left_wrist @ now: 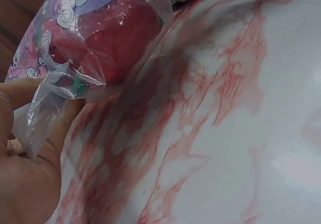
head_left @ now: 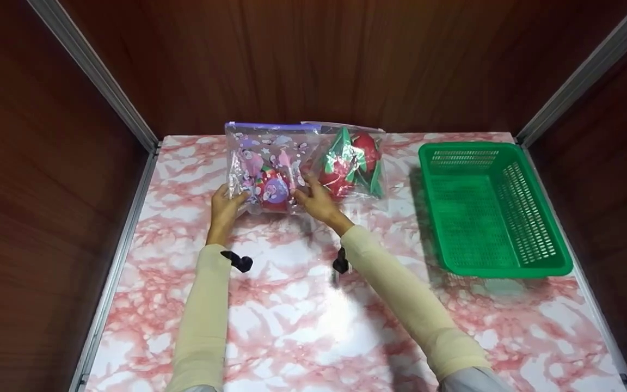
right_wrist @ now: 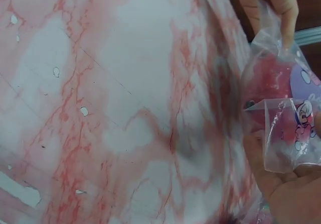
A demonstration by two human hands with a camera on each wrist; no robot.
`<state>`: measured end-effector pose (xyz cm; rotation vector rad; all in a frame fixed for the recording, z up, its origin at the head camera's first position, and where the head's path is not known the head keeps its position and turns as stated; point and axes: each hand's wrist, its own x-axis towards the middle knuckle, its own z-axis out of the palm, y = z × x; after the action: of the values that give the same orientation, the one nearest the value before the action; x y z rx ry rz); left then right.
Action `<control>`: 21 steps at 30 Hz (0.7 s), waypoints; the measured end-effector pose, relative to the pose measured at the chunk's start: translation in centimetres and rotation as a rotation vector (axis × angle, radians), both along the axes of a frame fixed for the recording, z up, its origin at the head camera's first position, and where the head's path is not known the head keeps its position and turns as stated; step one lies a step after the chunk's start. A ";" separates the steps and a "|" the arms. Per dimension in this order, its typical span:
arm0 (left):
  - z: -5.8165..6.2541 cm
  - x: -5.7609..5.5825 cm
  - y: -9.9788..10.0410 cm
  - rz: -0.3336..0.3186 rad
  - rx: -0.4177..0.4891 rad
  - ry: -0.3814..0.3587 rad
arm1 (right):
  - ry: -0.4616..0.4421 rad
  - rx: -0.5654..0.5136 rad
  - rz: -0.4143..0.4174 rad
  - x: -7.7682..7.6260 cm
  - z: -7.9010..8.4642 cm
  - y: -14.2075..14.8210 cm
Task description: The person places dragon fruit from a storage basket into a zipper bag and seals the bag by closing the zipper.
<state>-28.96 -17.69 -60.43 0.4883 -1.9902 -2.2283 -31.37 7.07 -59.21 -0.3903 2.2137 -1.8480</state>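
Note:
A clear zip bag [head_left: 262,142] with a purple top strip and pink and purple cartoon prints is at the far side of the table. Inside it sits a red item with some green [left_wrist: 118,38], its kind hard to tell through the print. My left hand [head_left: 225,209] pinches the bag's lower left corner between thumb and fingers. At the opposite lower corner my right hand [head_left: 319,204] grips the plastic, thumb on top. Just right of it lies a second clear bag [head_left: 376,188] holding red and green items [head_left: 365,152], partly overlapped by the first.
On the right of the table stands a green perforated plastic basket [head_left: 438,218]. Brown wood-look panels [head_left: 313,65] with metal edging enclose the back and both sides. The tabletop [head_left: 281,305] has a red and white marble pattern.

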 end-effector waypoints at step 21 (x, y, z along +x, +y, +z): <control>-0.2 -0.3 0.1 -0.049 -0.027 -0.039 | 0.175 0.353 0.114 0.1 -0.4 0.0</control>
<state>-29.22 -17.62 -60.63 0.4881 -2.0704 -2.2342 -31.32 7.04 -59.61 -0.6118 2.5117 -1.3753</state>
